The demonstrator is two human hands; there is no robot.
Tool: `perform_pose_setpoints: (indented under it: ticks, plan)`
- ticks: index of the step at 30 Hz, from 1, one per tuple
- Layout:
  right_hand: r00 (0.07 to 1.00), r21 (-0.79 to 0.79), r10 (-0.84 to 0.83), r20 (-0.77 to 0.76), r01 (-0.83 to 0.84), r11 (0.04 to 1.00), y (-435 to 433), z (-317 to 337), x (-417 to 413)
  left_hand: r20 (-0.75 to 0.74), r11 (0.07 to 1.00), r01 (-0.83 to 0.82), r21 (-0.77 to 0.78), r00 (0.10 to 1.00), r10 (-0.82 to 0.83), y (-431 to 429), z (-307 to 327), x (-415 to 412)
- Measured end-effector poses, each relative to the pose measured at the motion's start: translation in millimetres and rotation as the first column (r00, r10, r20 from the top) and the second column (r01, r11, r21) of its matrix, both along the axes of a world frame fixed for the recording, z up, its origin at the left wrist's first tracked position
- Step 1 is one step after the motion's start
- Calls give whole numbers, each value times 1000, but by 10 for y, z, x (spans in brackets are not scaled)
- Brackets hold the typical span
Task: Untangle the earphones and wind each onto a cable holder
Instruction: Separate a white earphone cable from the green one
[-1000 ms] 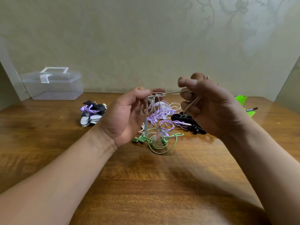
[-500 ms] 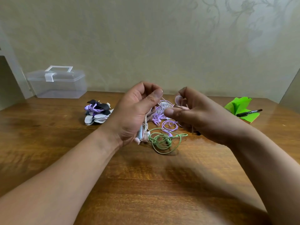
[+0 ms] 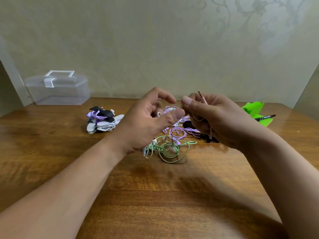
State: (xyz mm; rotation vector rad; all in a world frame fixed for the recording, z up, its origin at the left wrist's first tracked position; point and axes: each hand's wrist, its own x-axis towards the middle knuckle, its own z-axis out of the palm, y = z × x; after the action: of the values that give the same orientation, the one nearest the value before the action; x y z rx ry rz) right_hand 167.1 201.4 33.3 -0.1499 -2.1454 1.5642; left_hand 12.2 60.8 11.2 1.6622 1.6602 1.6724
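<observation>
A tangle of earphones lies mid-table: a green cable (image 3: 170,150) in front, purple cables (image 3: 179,131) behind it, black ones partly hidden by my right hand. My right hand (image 3: 214,118) pinches a pale pink earphone cable (image 3: 198,118) near its jack plug (image 3: 201,95), which sticks up above the fingers. My left hand (image 3: 150,123) hovers over the tangle, its thumb against the same pink cable and its fingers loosely curled; whether it grips is unclear. A pile of black and white cable holders (image 3: 103,123), some wound with purple and white earphones, lies to the left.
A clear plastic box with a handle (image 3: 57,88) stands at the back left against the wall. Green paper (image 3: 255,112) with a black marker (image 3: 265,117) on it lies at the right. The wooden table (image 3: 155,195) stretches toward me.
My right hand has turned and now shows the jack plug sticking up. My left hand has opened its fingers somewhat and shifted toward the right hand. Both hands stay over the tangle.
</observation>
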Motion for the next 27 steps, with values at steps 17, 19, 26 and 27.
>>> perform_pose_setpoints:
  ticks: [17,19,26,27]
  plan:
    - [993,-79,-24,-114,15,997,-27,14,-20,488,977,-194,92,864,126,39,35,36]
    - [979,-163,22,-201,-55,985,-30,51,7,559,974,-201,109,822,107,66,33,-22]
    - [895,-286,234,-379,-354,890,50,105,59,883,988,-107,108,468,-46,76,65,-214]
    - [889,-309,230,-397,-365,878,45,110,56,867,997,-39,64,498,-36,49,70,-218]
